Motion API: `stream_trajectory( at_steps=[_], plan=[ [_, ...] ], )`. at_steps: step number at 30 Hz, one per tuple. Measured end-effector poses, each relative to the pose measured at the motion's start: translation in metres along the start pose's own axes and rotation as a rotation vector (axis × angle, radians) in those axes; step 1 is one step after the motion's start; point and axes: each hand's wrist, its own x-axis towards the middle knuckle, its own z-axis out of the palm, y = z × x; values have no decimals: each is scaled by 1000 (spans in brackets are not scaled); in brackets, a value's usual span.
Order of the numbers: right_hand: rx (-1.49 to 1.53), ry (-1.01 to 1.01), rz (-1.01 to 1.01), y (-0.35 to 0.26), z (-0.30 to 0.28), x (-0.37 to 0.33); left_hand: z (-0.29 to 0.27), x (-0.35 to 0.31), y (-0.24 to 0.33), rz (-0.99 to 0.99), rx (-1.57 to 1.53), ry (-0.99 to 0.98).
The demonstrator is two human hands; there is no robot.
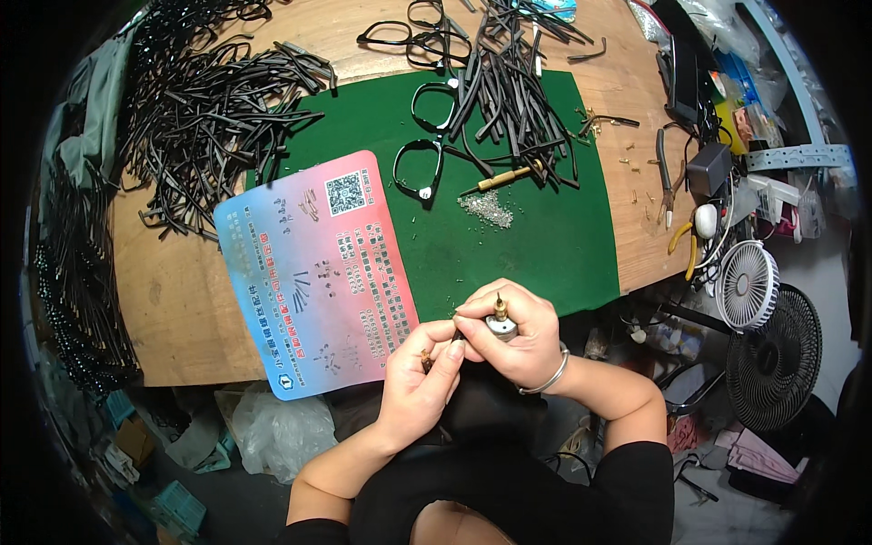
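My left hand (420, 371) pinches a thin dark piece (458, 335) that looks like the end of an eyeglass temple; most of it is hidden by the fingers. A small brass-coloured bit shows between the curled fingers of that hand. Against it, my right hand (522, 341), with a bracelet at the wrist, is closed round a small electric screwdriver (500, 322) with a silver body and brass tip. Both sets of fingertips meet at the front edge of the green mat (518, 263). Just beyond lie a heap of tiny silver screws (489, 209) and a brass-handled screwdriver (501, 179).
A pink and blue printed mat (381, 272) with small screws lies left of centre. Dark temples (227, 127) heap behind it, and more (513, 109) on the green mat. Black eyeglass frames (420, 168) lie between. Yellow-handled pliers (681, 245) and a white fan (747, 286) are right.
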Motion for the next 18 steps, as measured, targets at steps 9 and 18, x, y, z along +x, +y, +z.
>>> stream_trajectory(
  at_steps=[9, 18],
  plan=[
    [669, -554, 917, 4, -32, 31, -9, 3, 0, 79, 268, -61],
    [-270, -555, 283, 7, -42, 19, -21, 3, 9, 75, 594, -101]
  ],
)
